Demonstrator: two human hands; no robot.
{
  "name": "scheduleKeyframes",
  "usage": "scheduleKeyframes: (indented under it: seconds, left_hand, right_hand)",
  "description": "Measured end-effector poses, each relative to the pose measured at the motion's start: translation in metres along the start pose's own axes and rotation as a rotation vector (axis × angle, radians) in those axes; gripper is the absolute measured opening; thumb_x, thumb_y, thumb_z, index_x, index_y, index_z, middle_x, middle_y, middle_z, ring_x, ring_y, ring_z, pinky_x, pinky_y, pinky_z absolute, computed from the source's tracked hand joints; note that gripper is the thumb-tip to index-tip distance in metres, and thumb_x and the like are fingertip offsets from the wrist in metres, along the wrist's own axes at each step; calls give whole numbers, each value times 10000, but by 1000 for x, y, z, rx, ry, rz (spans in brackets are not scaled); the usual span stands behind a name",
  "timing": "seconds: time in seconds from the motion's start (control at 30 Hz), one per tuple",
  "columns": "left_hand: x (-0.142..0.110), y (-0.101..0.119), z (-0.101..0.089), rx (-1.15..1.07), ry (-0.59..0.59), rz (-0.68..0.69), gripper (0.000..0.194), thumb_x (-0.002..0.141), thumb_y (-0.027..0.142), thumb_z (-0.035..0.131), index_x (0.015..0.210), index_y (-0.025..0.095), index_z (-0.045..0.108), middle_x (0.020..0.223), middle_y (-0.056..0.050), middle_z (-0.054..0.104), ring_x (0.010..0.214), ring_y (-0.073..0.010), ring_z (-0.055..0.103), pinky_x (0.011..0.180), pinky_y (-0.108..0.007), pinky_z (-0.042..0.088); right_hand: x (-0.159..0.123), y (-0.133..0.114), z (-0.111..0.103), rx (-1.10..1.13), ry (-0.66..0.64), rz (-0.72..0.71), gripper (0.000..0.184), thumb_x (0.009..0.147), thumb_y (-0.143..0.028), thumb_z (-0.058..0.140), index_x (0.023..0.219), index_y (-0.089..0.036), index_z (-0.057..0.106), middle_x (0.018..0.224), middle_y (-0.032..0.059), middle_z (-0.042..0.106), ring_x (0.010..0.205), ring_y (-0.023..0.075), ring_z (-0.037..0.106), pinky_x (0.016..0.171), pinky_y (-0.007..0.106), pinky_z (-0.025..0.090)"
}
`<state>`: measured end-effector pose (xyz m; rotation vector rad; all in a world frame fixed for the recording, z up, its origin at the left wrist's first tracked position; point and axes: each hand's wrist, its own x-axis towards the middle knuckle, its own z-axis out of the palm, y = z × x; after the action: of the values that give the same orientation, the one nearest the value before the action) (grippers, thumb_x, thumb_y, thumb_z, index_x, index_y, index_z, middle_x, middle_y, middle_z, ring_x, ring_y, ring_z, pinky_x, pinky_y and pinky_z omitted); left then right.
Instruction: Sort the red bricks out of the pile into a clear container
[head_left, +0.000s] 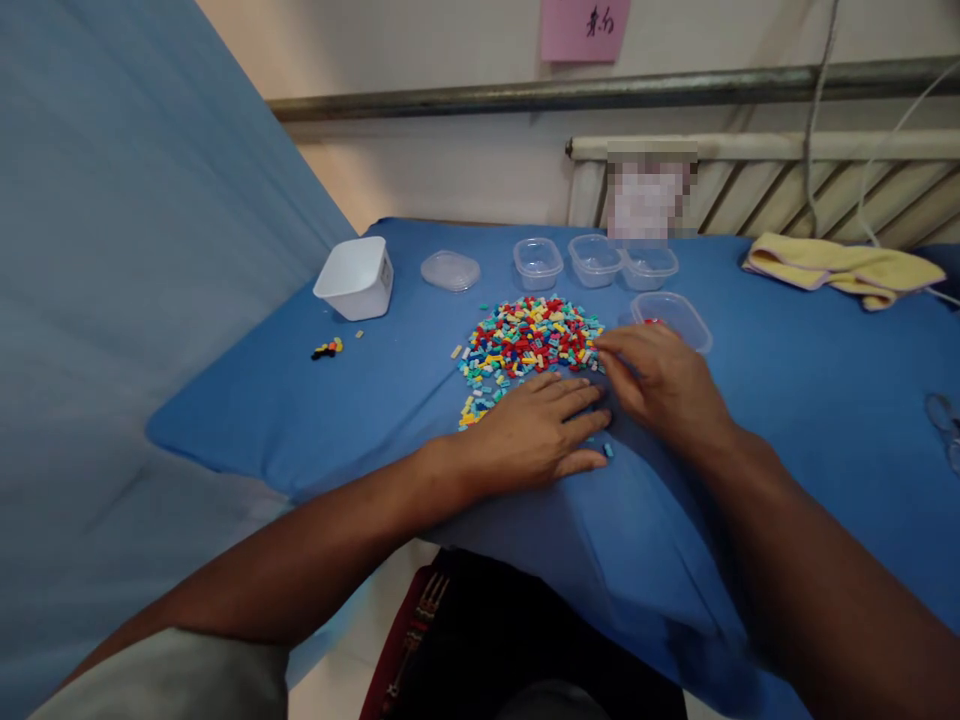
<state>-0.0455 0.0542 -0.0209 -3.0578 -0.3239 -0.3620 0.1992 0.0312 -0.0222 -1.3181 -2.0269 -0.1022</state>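
A heap of small multicoloured plastic building bricks [529, 335] lies on the blue cloth in front of me. My left hand [532, 430] rests palm down at the heap's near edge, fingers spread, partly covering a smaller group of bricks [472, 408]. At the right edge of the heap, my right hand [664, 385] has thumb and forefinger drawn together in a pinch; what is between them is too small to make out. Just behind that hand sits a clear plastic tub [686, 318] with some red bricks, partly hidden. One blue brick [608, 450] lies by my left thumb.
Clear tubs [538, 265] stand in a row behind the heap, near a clear lid [450, 270]. At left are a white box [356, 280] and a few black and yellow bricks [327, 349]. A yellow cloth [840, 265] lies back right, scissors [943, 420] at the right edge.
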Motion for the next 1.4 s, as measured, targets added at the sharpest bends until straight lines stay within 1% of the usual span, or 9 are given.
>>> scheduleKeyframes:
  seconds: [0.13, 0.23, 0.47, 0.7, 0.87, 1.0, 1.1, 1.27, 1.4]
  left_hand:
    - [-22, -2, -9, -48, -162, -158, 824, 1169, 719, 385, 1691, 99, 529, 1751, -214, 423, 1635, -416, 414, 1353, -613, 334]
    - [-40, -7, -11, -139, -179, -224, 892, 1161, 740, 371, 1752, 73, 423, 1792, -228, 333, 1647, -419, 394, 1364, -589, 340]
    - [-58, -14, -11, -146, -184, -126, 813, 1189, 682, 357, 1766, 112, 404, 1842, -124, 222, 1719, -345, 270, 1407, -569, 278]
    - [-65, -35, -12, -21, -37, -82, 727, 1208, 645, 323, 1703, 151, 521, 1804, -134, 333, 1632, -361, 439, 1330, -579, 367]
    - [-72, -56, -28, -13, -22, -172, 742, 1207, 665, 298, 1645, 144, 594, 1763, -108, 431, 1615, -338, 455, 1344, -526, 337]
    - [-61, -89, -28, -51, -155, -231, 780, 1202, 693, 197, 1793, 218, 380, 1862, -68, 200, 1743, -298, 196, 1414, -534, 174]
    - [-47, -116, -18, -102, -241, -264, 833, 1176, 748, 168, 1838, 248, 240, 1883, -66, 54, 1762, -329, 80, 1412, -615, 112]
    - [-30, -143, 0, -262, -139, -300, 989, 1125, 836, 141, 1843, 157, 193, 1881, -151, 21, 1768, -313, 33, 1431, -548, 121]
    - [-16, -147, 16, -221, -31, -273, 1024, 1106, 861, 124, 1819, 148, 301, 1866, -193, 132, 1749, -352, 166, 1415, -571, 196]
  right_hand:
    - [-6, -12, 16, 101, -170, -68, 270, 1135, -264, 539, 1194, -197, 794, 1181, 136, 843, 1064, 316, 772, 1001, 490, 592]
    - [-10, -18, 24, 179, -263, -84, 300, 1134, -236, 523, 1288, -184, 775, 1200, 132, 832, 1088, 306, 762, 1013, 473, 588]
    - [-13, -21, 22, 267, -181, -9, 244, 1120, -244, 586, 1228, -235, 805, 1026, 65, 832, 913, 228, 776, 845, 361, 607]
    - [-15, -27, 20, 333, -141, 36, 225, 1125, -265, 609, 1218, -242, 812, 1024, 51, 843, 864, 207, 786, 796, 348, 622]
    - [-8, -22, 21, 208, -24, 47, 270, 1142, -314, 589, 1295, -241, 799, 1238, 126, 830, 1162, 294, 785, 1051, 500, 634]
    - [1, -12, 34, 106, -64, 105, 485, 1174, -443, 521, 1556, -190, 681, 1652, 200, 624, 1585, 369, 551, 1329, 639, 435]
    - [3, -8, 45, 117, -164, 173, 674, 1193, -545, 425, 1696, -107, 530, 1787, 240, 437, 1699, 396, 371, 1384, 678, 328]
    - [-1, -6, 49, 269, -208, 283, 777, 1178, -657, 408, 1807, -201, 375, 1845, 148, 349, 1727, 369, 306, 1418, 667, 241]
    - [0, -2, 45, 395, -221, 334, 787, 1164, -702, 410, 1819, -269, 359, 1858, 72, 335, 1730, 351, 296, 1438, 616, 218]
